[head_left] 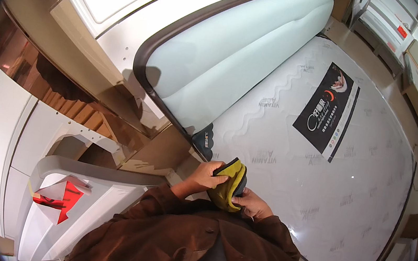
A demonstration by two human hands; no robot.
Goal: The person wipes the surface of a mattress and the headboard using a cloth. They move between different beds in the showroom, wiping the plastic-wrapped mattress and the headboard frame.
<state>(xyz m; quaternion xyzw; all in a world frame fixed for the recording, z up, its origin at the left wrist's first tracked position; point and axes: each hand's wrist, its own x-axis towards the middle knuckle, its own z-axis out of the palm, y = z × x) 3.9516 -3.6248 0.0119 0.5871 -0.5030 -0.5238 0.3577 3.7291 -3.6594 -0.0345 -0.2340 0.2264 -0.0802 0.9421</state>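
A folded yellow cleaning cloth (227,188) with a dark edge and a grey reverse side is held in front of my chest. My left hand (207,176) grips its upper left part, thumb lying over the yellow face. On the lower right side, my right hand (255,204) pinches the cloth between thumb and fingers. Just beyond the hands lies a white quilted mattress (255,136) under shiny clear plastic. A pale blue-green padded headboard (217,64) with a dark brown frame rises along its far left side.
A black printed sheet (326,110) lies on the mattress. At lower left stands another, whitish headboard (104,174) with a red paper sign (67,199) on it. Brown panels and a mirror (66,100) line the left. Furniture frames (378,46) stand at the far right.
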